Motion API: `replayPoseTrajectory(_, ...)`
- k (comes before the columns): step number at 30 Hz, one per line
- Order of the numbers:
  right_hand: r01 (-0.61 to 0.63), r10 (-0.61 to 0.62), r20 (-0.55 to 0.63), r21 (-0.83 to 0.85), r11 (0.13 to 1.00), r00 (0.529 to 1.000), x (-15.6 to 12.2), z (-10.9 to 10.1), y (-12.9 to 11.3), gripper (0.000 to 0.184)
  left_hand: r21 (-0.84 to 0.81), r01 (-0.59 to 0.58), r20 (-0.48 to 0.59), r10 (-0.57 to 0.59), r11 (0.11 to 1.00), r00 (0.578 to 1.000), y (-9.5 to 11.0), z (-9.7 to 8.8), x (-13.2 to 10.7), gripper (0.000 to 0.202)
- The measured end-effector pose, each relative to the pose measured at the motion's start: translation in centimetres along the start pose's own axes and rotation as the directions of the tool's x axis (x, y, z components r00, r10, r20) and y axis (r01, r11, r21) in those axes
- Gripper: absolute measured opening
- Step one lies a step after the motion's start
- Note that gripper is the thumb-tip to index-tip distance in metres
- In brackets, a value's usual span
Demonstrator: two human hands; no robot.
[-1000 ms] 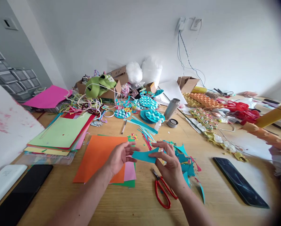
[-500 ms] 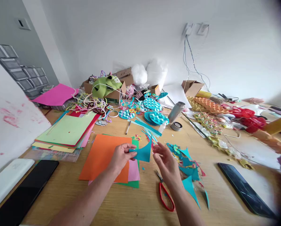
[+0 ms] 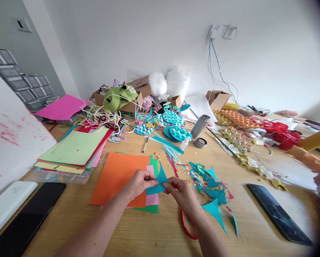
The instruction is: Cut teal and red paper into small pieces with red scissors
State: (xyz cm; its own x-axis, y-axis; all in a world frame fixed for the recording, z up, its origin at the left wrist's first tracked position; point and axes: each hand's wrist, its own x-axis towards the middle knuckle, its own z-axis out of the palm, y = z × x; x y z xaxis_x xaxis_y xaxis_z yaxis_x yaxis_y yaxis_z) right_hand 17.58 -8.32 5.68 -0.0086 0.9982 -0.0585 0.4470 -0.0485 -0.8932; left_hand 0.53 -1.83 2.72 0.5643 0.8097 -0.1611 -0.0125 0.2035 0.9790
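We see both hands meeting over the middle of the desk [image 3: 149,235], near its front edge. Left hand [image 3: 139,182] is pinched shut on the teal paper piece [image 3: 158,182] from its left side; right hand [image 3: 181,192] is closed on the same piece from the right, fingers curled. The piece stands up with one point sticking upward; its lower part is covered by the fingers, so we can't tell its full shape. It sits above the orange sheet [image 3: 117,176] and a pink sheet [image 3: 151,198] lying flat on the desk. Red scissors [image 3: 188,228] lie just behind the right wrist, blades hidden by the hand, only part of the handle loop showing. Teal scraps [image 3: 212,194] are piled just right of the right hand. Black phone [image 3: 279,212] lies toward the right edge, well apart. Stack of coloured paper [image 3: 74,151] sits toward the left edge. Far-edge clutter is too small to sort out; the right side of the view is darkened and cut off.
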Motion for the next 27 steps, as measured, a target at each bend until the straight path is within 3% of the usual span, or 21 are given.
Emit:
replayPoseTrajectory(4, -0.05, 0.019, -0.113, -0.275, 0.96, 0.993, -2.2, -2.3, 0.7, 0.026, -0.089, -0.061, -0.181, 0.044, 0.994, 0.983, -0.4, -0.7, 0.6, 0.023)
replayPoseTrajectory(7, -0.143, 0.104, -0.101, -0.592, 0.793, 0.99, -5.0, -3.4, 2.1, 0.02, -0.201, -0.115, -0.328, 0.044, 0.973, 0.944, -0.6, -1.4, 1.1, 0.023)
replayPoseTrajectory(10, -0.2, 0.158, -0.129, -0.752, 0.628, 0.979, -7.5, -2.9, 3.9, 0.009, -0.279, -0.161, -0.391, 0.041, 0.947, 0.919, -0.7, -1.8, 1.4, 0.022)
replayPoseTrajectory(16, -0.22, 0.013, -0.241, -0.862, 0.457, 0.97, -8.9, -1.0, 5.8, 0.008, -0.293, -0.195, -0.457, 0.042, 0.936, 0.889, -1.1, -2.1, 1.7, 0.025)
replayPoseTrajectory(21, -0.211, -0.044, -0.255, -0.877, 0.432, 0.966, -8.7, -0.9, 6.2, 0.009, -0.303, -0.235, -0.484, 0.063, 0.924, 0.873, -1.2, -2.7, 2.0, 0.026)
replayPoseTrajectory(27, -0.145, -0.159, -0.248, -0.865, 0.48, 0.956, -9.0, -1.3, 6.3, 0.021, -0.322, -0.261, -0.521, 0.06, 0.91, 0.852, -1.0, -3.0, 2.1, 0.023)
